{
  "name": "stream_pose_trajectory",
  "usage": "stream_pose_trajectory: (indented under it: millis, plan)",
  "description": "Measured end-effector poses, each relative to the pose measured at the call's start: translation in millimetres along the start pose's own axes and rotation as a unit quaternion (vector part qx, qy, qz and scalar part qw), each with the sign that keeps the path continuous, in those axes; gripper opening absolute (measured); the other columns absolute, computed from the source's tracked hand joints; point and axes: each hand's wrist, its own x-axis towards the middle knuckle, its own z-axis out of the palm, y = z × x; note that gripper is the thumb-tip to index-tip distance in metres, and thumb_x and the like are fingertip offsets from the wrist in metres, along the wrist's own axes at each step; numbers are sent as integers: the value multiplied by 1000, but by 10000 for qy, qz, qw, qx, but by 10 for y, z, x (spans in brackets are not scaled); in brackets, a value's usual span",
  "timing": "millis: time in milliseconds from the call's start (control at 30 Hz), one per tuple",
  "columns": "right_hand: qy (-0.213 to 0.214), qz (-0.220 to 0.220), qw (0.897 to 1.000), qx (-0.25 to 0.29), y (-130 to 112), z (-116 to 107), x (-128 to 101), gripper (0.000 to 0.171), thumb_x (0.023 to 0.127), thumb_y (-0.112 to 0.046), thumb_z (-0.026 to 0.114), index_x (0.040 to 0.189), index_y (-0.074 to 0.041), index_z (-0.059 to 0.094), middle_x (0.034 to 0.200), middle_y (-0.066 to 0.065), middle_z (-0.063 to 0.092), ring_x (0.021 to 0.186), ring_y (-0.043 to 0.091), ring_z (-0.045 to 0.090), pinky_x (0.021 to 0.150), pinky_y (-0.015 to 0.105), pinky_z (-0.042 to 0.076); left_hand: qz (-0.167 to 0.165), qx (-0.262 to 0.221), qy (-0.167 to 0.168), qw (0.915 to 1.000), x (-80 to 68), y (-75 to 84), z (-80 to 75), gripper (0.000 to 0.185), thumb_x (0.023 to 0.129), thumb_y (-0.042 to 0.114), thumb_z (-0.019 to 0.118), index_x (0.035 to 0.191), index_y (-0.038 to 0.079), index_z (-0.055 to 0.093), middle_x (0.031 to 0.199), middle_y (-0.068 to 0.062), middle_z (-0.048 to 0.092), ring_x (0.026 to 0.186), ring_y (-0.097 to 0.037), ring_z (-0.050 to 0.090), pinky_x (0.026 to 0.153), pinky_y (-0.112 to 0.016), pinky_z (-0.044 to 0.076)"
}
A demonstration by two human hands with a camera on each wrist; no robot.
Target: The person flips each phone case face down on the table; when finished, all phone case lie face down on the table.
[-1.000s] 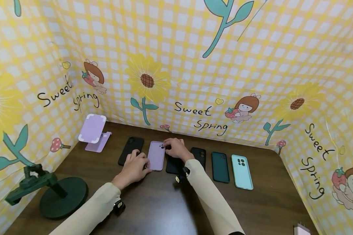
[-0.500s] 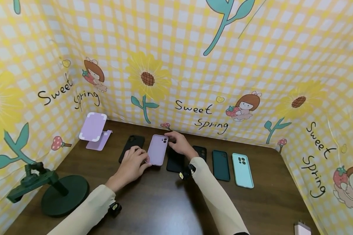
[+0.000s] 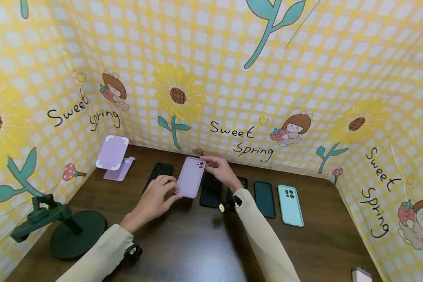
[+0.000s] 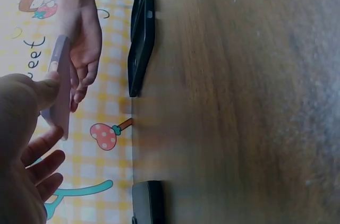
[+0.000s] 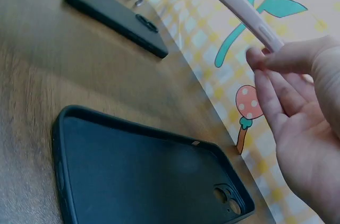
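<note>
A light purple phone case [image 3: 190, 177] is held up off the table between both hands, its camera cutouts at the upper right. My left hand [image 3: 155, 199] pinches its lower left corner between thumb and fingers. At the upper right corner, my right hand [image 3: 221, 170] grips the case. The right wrist view shows the thumb and fingertips of the right hand [image 5: 303, 96] on the end of the purple case [image 5: 234, 6]. Below the right hand lies a black phone case [image 3: 210, 192], hollow side up. Another black case [image 3: 163, 169] is partly hidden behind the left hand.
Right of the hands lie a black case [image 3: 244, 182] partly covered by the right arm, a dark teal case [image 3: 264, 199] and a mint case [image 3: 290, 205]. A purple stand [image 3: 112, 152] and a dark green stand [image 3: 78, 237] are left. A charger [image 3: 361, 275] sits front right.
The purple case has risen from its place in the row and shifted slightly right and back, both hands moving with it. The other cases have stayed where they were.
</note>
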Motion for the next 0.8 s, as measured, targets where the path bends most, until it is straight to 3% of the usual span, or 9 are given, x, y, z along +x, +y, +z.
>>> stream_pose_trajectory:
  millis: [133, 300, 433, 567, 800]
  plan:
    - [-127, 68, 9980, 619, -17, -9, -28, 42, 101, -2, 61, 143, -7, 61, 143, 17, 63, 115, 16, 70, 107, 54, 50, 32, -221, 74, 9997, -14, 9, -10, 22, 85, 27, 85, 88, 19, 65, 118, -6, 67, 118, -30, 58, 98, -55, 43]
    - [-101, -2, 9955, 947, -7, -8, -53, 43, 100, 3, 60, 143, 3, 57, 140, 22, 63, 105, 9, 70, 105, 59, 49, -31, -394, 84, 9992, -22, 9, -10, 23, 85, 27, 85, 86, 21, 63, 118, -4, 68, 119, -28, 59, 99, -53, 42]
    - [90, -98, 9947, 1023, 39, 34, -47, 39, 98, 7, 61, 137, 6, 59, 128, 15, 69, 99, 5, 70, 96, 43, 58, 26, -424, 96, 9991, -25, 38, -2, 23, 84, 28, 86, 85, 20, 64, 118, -4, 68, 118, -27, 60, 96, -50, 43]
    - [243, -239, 9939, 1052, 83, 98, -34, 37, 96, 12, 61, 133, 7, 60, 119, 9, 72, 95, 5, 69, 83, 24, 56, 138, -334, 18, 9993, -23, 76, 19, 22, 85, 30, 85, 86, 21, 65, 118, -2, 68, 116, -24, 60, 92, -47, 43]
    - [171, -226, 9943, 1024, 83, 167, -17, 40, 98, 9, 59, 137, 0, 59, 134, 18, 64, 99, 6, 67, 81, 24, 54, 172, -295, -1, 9994, -18, 105, 36, 22, 86, 30, 84, 86, 22, 64, 118, -1, 69, 116, -22, 60, 92, -45, 44]
